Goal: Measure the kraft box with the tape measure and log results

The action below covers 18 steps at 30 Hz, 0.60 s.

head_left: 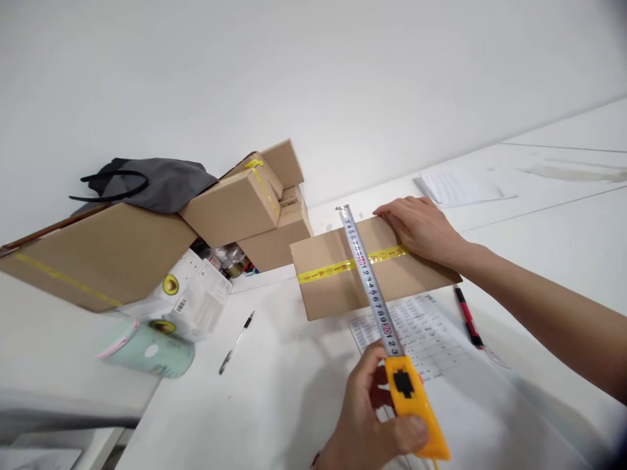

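In the head view, pinches a yellow plastic tape measure (415, 403) in the curled left hand (365, 418), with a silver numbered metal blade (369, 281) passing over a brown rectangular cardboard box (401, 277) banded in yellow printed tape (318, 274). Clasps the box's right end in the bent right hand (426, 228), over the white table (279, 391), nearer the far edge.

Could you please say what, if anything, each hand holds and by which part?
Left hand: a yellow metal-bladed tape measure, by its case. Right hand: a brown cardboard box, by its right end.
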{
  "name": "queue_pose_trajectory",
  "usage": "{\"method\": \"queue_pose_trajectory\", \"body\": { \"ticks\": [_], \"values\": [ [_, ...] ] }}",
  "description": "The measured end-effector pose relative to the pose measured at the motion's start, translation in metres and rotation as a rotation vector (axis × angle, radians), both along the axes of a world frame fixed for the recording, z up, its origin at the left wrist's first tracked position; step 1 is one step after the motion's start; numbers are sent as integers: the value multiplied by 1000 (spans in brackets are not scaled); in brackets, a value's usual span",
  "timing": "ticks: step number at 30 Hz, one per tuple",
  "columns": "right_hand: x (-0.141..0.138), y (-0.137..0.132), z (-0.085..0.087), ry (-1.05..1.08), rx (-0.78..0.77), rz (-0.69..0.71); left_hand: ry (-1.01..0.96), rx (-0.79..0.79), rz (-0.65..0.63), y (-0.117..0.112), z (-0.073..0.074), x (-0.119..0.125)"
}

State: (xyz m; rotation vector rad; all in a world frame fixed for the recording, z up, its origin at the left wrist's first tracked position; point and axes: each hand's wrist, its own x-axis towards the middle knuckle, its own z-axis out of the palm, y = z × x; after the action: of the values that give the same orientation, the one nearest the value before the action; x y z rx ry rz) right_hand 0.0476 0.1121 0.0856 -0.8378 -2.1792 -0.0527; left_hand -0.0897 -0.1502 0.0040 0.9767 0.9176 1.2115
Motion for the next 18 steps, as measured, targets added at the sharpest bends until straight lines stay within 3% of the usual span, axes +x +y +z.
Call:
{"method": "queue_pose_trajectory", "body": {
  "ticks": [3, 7, 18],
  "values": [
    [-1, 2, -3, -24, 30, -16, -62, -65, -20, 12, -11, 19],
    [-1, 1, -1, -100, 110, 10, -115, -74, -24, 21, -13, 29],
    [1, 7, -6, -138, 164, 96, -7, -185, 23, 12, -20, 40]
  ]
}}
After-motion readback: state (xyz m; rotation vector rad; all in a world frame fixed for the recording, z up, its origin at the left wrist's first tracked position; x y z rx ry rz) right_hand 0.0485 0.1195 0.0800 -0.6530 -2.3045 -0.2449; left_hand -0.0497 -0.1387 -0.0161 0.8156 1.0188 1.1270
